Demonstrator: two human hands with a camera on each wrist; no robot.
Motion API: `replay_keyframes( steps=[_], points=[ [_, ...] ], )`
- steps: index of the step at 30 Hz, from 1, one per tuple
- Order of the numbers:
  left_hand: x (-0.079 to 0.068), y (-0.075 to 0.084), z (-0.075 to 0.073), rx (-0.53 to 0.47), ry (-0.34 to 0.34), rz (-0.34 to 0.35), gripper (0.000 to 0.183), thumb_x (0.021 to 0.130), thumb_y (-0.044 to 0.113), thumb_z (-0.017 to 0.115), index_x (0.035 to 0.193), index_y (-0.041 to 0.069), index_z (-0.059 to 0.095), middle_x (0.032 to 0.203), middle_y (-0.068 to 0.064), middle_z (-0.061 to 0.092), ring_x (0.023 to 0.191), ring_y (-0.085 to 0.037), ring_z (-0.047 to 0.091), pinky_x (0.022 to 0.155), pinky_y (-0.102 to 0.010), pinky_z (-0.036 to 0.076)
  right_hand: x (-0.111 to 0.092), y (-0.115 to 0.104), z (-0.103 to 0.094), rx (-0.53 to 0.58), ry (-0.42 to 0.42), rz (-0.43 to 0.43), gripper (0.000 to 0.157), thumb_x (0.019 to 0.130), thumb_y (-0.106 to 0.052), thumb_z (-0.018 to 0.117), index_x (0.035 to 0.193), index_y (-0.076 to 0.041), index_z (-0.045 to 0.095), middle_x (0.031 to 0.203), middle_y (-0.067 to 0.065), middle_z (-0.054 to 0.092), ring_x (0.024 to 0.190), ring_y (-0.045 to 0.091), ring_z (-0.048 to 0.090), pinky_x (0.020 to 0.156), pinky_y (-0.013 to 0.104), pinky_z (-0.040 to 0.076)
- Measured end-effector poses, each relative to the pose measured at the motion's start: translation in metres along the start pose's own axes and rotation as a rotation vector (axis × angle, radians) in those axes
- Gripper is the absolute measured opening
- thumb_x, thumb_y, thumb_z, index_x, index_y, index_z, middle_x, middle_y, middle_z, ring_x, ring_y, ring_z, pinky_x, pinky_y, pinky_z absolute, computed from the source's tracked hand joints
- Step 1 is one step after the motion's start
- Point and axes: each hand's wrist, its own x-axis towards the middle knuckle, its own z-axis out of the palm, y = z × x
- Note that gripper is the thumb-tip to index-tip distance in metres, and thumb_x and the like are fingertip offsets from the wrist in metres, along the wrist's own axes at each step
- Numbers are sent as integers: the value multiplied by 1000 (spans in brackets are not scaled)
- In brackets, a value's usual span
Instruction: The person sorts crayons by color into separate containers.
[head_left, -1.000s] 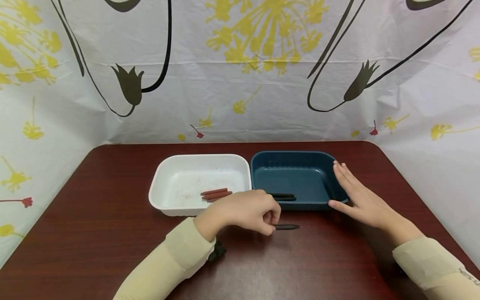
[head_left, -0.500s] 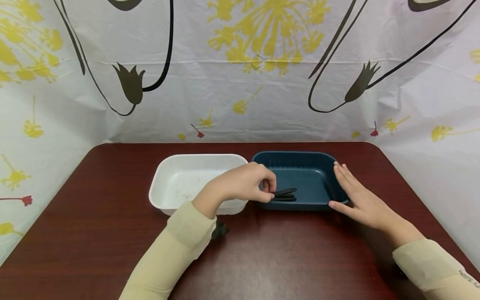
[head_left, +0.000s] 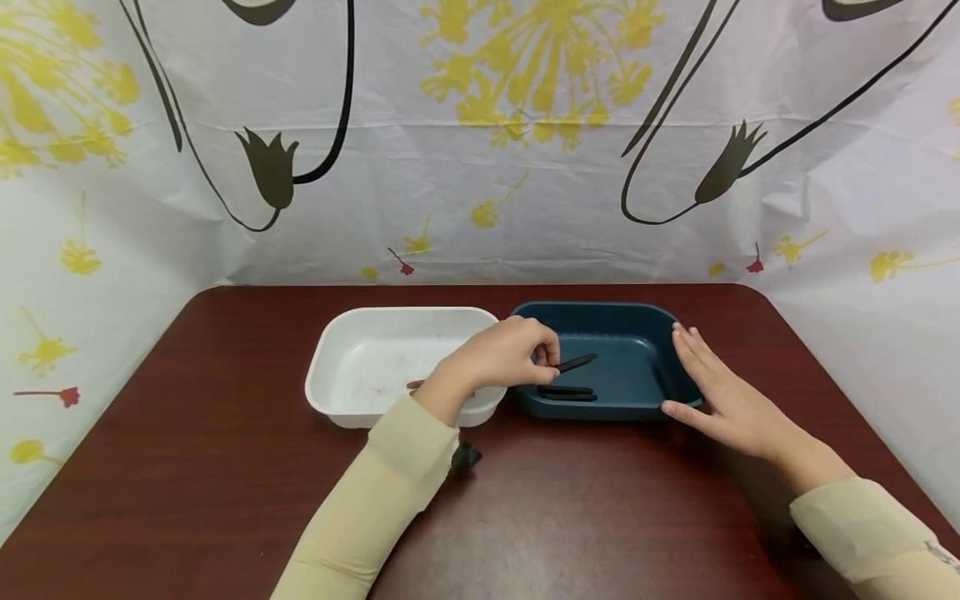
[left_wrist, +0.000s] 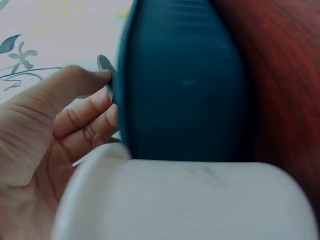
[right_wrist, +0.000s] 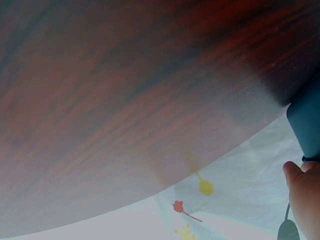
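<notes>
In the head view my left hand [head_left: 512, 357] pinches one end of a black crayon [head_left: 577, 362] between thumb and fingers. The crayon is over the left part of the dark blue tray [head_left: 622, 412], its tapered end pointing right. Beneath it, more black crayons [head_left: 567, 397] lie along the tray's front side. The left wrist view shows the thumb and fingers [left_wrist: 82, 117] at the tray's rim, gripping the crayon's end. My right hand [head_left: 723, 404] rests with straight fingers against the tray's right end, thumb at its front corner.
To the left, touching or close beside the blue tray, stands a white tray [head_left: 360, 417]. Reddish crayons [head_left: 414, 385] in it are mostly hidden behind my left wrist. Both trays sit on a dark red-brown table [head_left: 600, 517], with a patterned white sheet [head_left: 480, 167] behind.
My left hand has lifted the black crayon from the table in front of the trays and carried it up over the blue tray. My right hand has stayed at the tray's end.
</notes>
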Motion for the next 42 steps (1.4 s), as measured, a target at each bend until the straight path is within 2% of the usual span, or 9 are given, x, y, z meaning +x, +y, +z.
replay_keyframes(
  steps=[7, 16, 23, 27, 31, 35, 38, 40, 42],
  points=[
    [7, -5, 15, 126, -42, -97, 9, 95, 27, 68, 91, 19, 70, 83, 8, 65, 74, -7, 59, 68, -22, 50, 1, -1, 5, -2, -3, -6, 95, 92, -34, 68, 161, -13, 7, 169, 8, 6, 157, 21, -5, 111, 4, -5],
    [13, -1, 20, 269, -45, -127, 10, 95, 28, 68, 86, 23, 70, 82, 10, 66, 71, -7, 58, 61, -23, 48, 3, -1, 3, -1, 8, 3, 94, 93, -34, 68, 161, -14, 7, 169, 7, 5, 157, 21, -5, 114, 7, -5],
    [14, -1, 25, 281, -55, -153, 10, 96, 24, 66, 100, 21, 75, 95, 8, 71, 79, -5, 60, 68, -23, 52, 0, 1, 5, 14, -8, 14, 95, 93, -35, 67, 162, -16, 5, 169, 8, 5, 157, 23, -5, 124, 26, 1],
    [10, 0, 23, 281, -46, -129, 17, 97, 24, 65, 110, 19, 75, 101, 6, 72, 87, -7, 62, 77, -24, 53, 0, 2, 4, 6, -10, 13, 94, 93, -35, 67, 161, -16, 4, 169, 8, 5, 156, 19, -7, 123, 24, -1],
    [-2, 3, 14, 306, -29, -89, 25, 98, 28, 63, 119, 19, 73, 113, 4, 71, 104, -12, 61, 86, -27, 53, -1, 1, 4, 15, 3, 25, 94, 93, -34, 68, 161, -15, 6, 169, 7, 5, 156, 19, -7, 121, 17, -3],
    [-29, 2, 2, 353, 23, -65, 30, 98, 32, 63, 124, 18, 70, 124, 3, 68, 115, -18, 57, 92, -34, 53, 2, -1, 5, 24, -5, 29, 94, 93, -35, 67, 162, -17, 5, 169, 5, 4, 157, 20, -6, 127, 38, 4],
    [-59, -4, -8, 372, 115, -26, 32, 96, 30, 64, 124, 16, 70, 125, 1, 68, 119, -21, 57, 95, -38, 52, 4, -2, 4, 26, -14, 26, 94, 93, -36, 67, 162, -17, 6, 169, 6, 4, 157, 24, -5, 126, 48, 8],
    [-80, -10, -16, 385, 195, -3, 34, 94, 29, 65, 123, 13, 69, 125, 0, 68, 122, -22, 57, 97, -39, 52, 5, -3, 3, 22, -18, 22, 94, 93, -36, 67, 162, -17, 6, 169, 6, 5, 157, 26, -4, 126, 49, 8],
    [-101, -18, -24, 401, 279, 9, 36, 92, 28, 67, 123, 11, 68, 125, -1, 68, 123, -23, 57, 100, -40, 51, 6, -3, 2, 8, -17, 17, 94, 92, -36, 67, 162, -17, 7, 169, 6, 6, 157, 24, -3, 126, 44, 8]
  ],
)
